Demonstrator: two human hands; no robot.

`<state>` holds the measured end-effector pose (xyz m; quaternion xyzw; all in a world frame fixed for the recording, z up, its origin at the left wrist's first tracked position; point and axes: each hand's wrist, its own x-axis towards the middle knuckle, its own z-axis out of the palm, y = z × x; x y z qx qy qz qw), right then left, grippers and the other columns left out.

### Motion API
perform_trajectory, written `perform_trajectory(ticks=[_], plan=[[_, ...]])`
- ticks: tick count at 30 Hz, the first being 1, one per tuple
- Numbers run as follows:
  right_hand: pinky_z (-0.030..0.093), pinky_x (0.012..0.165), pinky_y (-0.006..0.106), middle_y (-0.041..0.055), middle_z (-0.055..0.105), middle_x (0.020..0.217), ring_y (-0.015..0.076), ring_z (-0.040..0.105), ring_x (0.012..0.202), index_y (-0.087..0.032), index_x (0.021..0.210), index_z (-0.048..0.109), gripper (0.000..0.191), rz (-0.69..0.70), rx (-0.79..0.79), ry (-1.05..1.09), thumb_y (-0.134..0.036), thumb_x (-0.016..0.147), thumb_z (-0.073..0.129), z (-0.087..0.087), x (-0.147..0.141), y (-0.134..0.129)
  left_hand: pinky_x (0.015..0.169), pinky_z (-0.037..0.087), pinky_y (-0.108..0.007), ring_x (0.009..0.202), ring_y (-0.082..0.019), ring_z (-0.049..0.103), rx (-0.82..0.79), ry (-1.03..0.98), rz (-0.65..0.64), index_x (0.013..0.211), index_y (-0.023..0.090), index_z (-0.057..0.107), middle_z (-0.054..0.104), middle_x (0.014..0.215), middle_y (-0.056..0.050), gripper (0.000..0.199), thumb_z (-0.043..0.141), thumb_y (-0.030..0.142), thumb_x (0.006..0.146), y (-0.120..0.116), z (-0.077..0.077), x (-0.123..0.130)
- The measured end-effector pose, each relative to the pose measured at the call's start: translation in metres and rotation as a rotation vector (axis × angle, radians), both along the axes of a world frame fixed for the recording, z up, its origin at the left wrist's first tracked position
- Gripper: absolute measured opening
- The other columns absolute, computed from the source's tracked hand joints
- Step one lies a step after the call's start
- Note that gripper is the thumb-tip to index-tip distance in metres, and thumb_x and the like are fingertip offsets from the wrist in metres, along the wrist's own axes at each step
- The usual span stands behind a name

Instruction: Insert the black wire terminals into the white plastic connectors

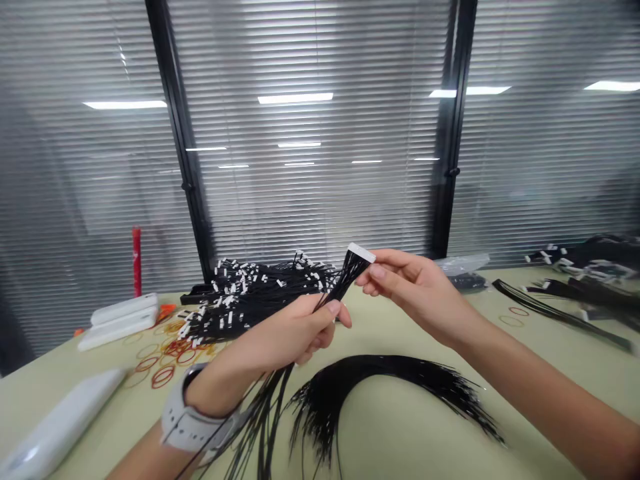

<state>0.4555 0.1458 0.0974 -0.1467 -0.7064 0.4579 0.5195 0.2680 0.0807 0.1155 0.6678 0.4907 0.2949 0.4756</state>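
My left hand is closed around a bundle of thin black wires, whose loose ends hang down past my wrist. A long white connector caps the upper end of these wires. My right hand pinches the right side of that connector between thumb and fingers. On the table below lies a separate curved bundle of black wires, with frayed-looking ends on both sides. Behind my left hand is a big pile of black wires with small white connectors.
Red and yellow rubber bands lie scattered at the left of the table. White plastic objects and a red tube stand beyond them. More black cables and a clear plastic bag are on the right. Blinds cover the window behind.
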Motion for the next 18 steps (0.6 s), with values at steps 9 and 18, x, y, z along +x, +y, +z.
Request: perform_trajectory(ticks=[9, 18], plan=[[0.044, 0.072, 0.029, 0.0004, 0.065, 0.078, 0.0147, 0.059, 0.077, -0.021, 0.092, 0.065, 0.035, 0.059, -0.251, -0.244, -0.048, 0.087, 0.044, -0.036, -0.019, -0.026, 0.036, 0.013, -0.015, 0.038, -0.004, 0.017, -0.233, -0.295, 0.038, 0.082, 0.02, 0.045, 0.033, 0.046, 0.01, 0.024, 0.049, 0.044, 0.081, -0.006, -0.041, 0.036], [0.046, 0.071, 0.028, 0.0014, 0.065, 0.084, 0.0135, 0.06, 0.076, -0.021, 0.088, 0.059, 0.028, 0.137, -0.54, 0.236, -0.047, 0.08, 0.055, -0.039, -0.003, -0.035, 0.038, 0.028, -0.016, 0.037, -0.003, 0.024, -0.275, -0.47, 0.006, 0.068, 0.019, 0.038, 0.033, 0.045, 0.011, 0.036, 0.054, 0.051, 0.073, -0.013, -0.075, 0.059]])
